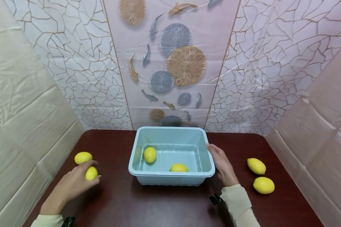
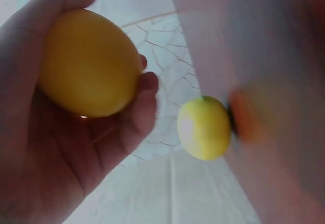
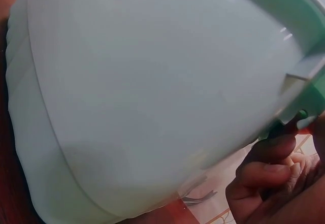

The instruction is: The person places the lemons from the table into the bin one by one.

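Observation:
My left hand point(image 1: 74, 181) holds a yellow lemon point(image 1: 91, 173) at the left of the table; in the left wrist view the fingers curl round this lemon point(image 2: 90, 64). A second lemon point(image 1: 83, 158) lies just beyond that hand on the tabletop. At the middle stands a light blue plastic basin point(image 1: 170, 178) with two lemons inside, one at the left point(image 1: 150, 155) and one partly hidden behind the front wall point(image 1: 179, 167). My right hand point(image 1: 222, 162) grips the basin's right rim, and the right wrist view shows its fingers point(image 3: 266, 173) curled under the rim.
Two more lemons lie on the right side of the table, one farther back point(image 1: 256, 166) and one nearer point(image 1: 263, 185). The dark red-brown table point(image 1: 164, 208) is bordered by a patterned cloth point(image 1: 170, 78) behind and plain beige cloths at both sides.

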A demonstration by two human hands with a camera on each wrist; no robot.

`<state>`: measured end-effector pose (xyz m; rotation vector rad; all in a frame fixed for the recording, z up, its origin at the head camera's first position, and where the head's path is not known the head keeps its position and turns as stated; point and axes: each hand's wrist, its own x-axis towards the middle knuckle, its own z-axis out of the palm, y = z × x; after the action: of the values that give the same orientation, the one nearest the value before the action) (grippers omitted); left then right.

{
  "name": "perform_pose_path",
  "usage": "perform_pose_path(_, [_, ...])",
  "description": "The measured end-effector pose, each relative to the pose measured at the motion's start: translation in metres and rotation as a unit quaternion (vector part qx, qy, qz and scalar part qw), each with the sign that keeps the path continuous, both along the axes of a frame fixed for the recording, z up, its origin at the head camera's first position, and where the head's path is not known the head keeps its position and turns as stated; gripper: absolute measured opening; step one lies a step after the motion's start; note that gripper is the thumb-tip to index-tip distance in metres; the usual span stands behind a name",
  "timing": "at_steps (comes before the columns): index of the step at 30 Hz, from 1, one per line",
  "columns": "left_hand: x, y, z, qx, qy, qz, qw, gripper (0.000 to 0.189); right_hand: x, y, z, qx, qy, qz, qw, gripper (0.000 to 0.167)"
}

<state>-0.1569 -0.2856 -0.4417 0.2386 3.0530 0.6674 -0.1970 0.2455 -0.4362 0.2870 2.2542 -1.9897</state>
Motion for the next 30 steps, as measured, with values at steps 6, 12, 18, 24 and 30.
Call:
perform_pose_path(6, [0.006,0.017,0.018,-0.015,0.057,-0.002,0.9982,0.048,-0.001,-0.002,0.002,0.007,-0.002,0.006,1.0000,0.061])
perform_pose_path(12, [0.010,0.035,0.035,0.018,0.093,-0.008,0.9955,0.049,0.000,-0.004,0.001,0.011,-0.004,0.008,0.9999,0.062])
perform_pose_path(18, [0.006,0.049,0.040,0.047,0.160,-0.057,0.9843,0.014,0.000,-0.006,-0.003,0.014,-0.009,0.003,0.9999,0.059])
perform_pose_path(24, [-0.015,0.068,0.020,0.038,0.205,-0.083,0.9744,0.013,-0.001,-0.002,-0.001,0.026,-0.008,0.004,0.9996,0.066])
perform_pose_path(30, [0.014,0.084,-0.004,0.029,0.128,-0.082,0.9880,0.028,-0.001,0.000,0.003,0.043,-0.011,0.001,0.9990,0.068])
